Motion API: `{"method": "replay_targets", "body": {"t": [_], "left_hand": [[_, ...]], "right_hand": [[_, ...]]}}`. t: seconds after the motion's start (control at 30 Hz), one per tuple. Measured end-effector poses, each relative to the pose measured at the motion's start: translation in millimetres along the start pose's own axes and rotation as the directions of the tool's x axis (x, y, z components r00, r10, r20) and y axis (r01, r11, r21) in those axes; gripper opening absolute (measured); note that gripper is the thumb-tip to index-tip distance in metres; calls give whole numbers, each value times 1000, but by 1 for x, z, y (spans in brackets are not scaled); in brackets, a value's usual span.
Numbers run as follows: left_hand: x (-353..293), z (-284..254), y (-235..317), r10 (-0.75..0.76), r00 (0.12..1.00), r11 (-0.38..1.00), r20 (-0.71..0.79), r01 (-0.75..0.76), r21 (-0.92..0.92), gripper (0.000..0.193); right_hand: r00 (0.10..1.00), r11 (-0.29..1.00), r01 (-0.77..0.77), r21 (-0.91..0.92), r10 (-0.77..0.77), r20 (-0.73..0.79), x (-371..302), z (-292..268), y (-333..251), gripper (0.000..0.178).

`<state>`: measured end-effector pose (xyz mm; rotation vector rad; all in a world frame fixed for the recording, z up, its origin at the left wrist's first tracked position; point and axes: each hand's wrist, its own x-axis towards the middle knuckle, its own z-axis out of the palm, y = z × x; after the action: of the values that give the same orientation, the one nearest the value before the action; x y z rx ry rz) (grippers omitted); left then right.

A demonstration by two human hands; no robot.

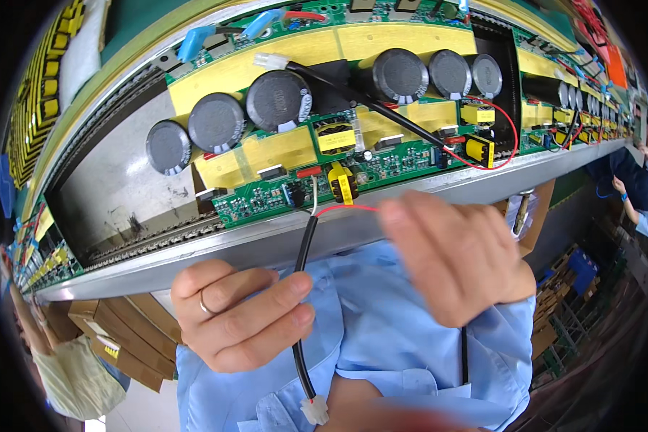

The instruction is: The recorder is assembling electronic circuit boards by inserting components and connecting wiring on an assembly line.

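Observation:
My left hand (245, 313), with a ring on one finger, is closed around a black sheathed cable (305, 248). The cable hangs down to a white plug connector (315, 409). From its upper end come a white wire (315, 193), reaching the near edge of a green circuit board (255, 204), and a red wire (347, 207). That red wire runs to the fingertips of my right hand (457, 263), which is somewhat blurred and pinches its end. A second black cable (367, 101) lies across the board, with its own white connector (272, 60) and a looped red wire (515, 137).
Large dark capacitors (279, 101) and yellow-wrapped parts stand on the board, which rests on a chain conveyor with a metal rail (194, 258). More boards (583, 122) follow at the right. Cardboard boxes (126, 331) sit below left. Other people (79, 378) work at both sides.

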<state>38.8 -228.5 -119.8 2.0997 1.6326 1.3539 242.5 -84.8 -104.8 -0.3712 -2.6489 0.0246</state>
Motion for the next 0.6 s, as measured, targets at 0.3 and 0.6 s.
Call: {"method": "replay_targets", "body": {"t": [0.3, 0.6], "left_hand": [[25, 4, 9, -20, 1000, 999, -3, 21, 45, 21], [32, 29, 8, -36, 979, 999, -198, 43, 27, 26]], "right_hand": [[972, 978, 44, -203, 6, 237, 2, -34, 29, 26], [994, 972, -64, 226, 83, -74, 24, -6, 14, 18]]}}
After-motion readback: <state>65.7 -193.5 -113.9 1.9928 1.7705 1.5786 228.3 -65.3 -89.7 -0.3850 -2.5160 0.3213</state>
